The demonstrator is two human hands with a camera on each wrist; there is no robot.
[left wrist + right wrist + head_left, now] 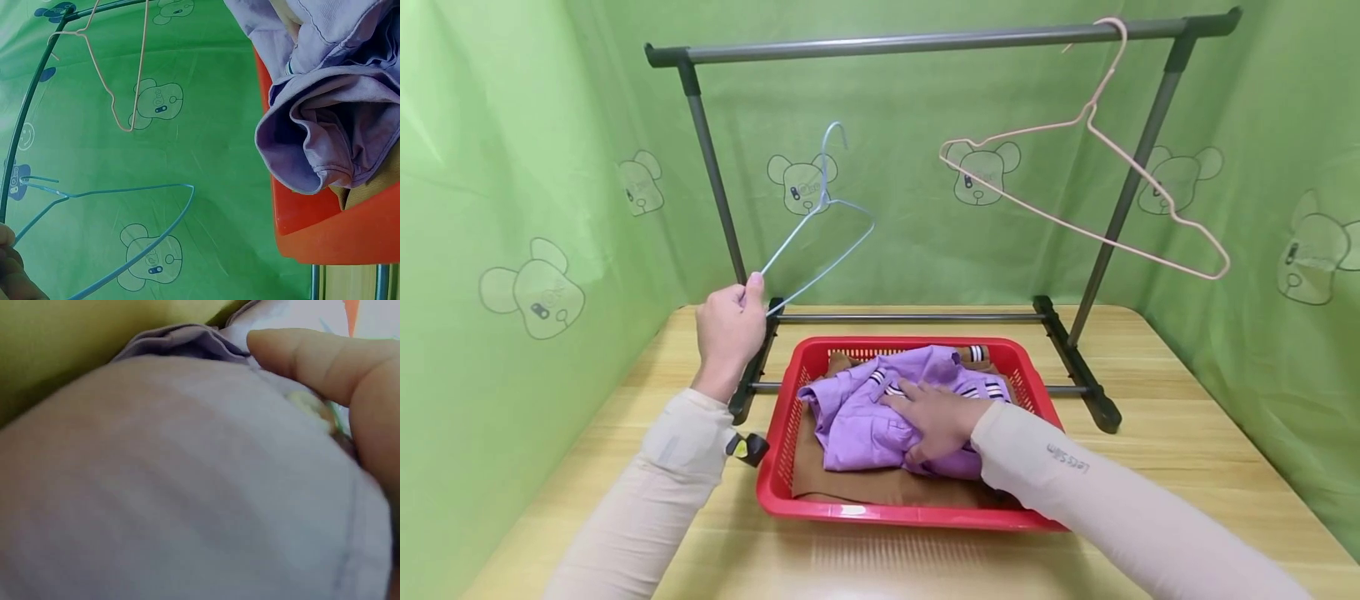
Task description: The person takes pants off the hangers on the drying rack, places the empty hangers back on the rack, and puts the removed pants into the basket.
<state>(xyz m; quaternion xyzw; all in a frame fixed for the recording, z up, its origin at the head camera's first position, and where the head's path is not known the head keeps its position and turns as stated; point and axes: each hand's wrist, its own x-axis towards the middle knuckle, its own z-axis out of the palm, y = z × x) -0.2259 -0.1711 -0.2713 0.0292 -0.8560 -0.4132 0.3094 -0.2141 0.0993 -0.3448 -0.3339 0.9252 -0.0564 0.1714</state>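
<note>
My left hand (730, 329) grips one end of a light blue wire hanger (796, 231), held up tilted at the left of the rack with its hook at the top. In the left wrist view, only the fingers show at the lower left corner, around the blue hanger (128, 190). My right hand (936, 419) lies with spread fingers on a crumpled purple garment (865, 433) with black-and-white striped trim. Beneath it, a brown garment (820, 475) lines the red basket (917, 515). The right wrist view is filled by purple cloth (187, 475), with a straight finger resting on it.
A grey metal clothes rack (880, 45) stands behind the basket, its feet on the wooden table (1180, 467). From its bar, at the right, hangs a pink wire hanger (1060, 222). Green sheeting (895, 108) with bear drawings encloses the back and sides.
</note>
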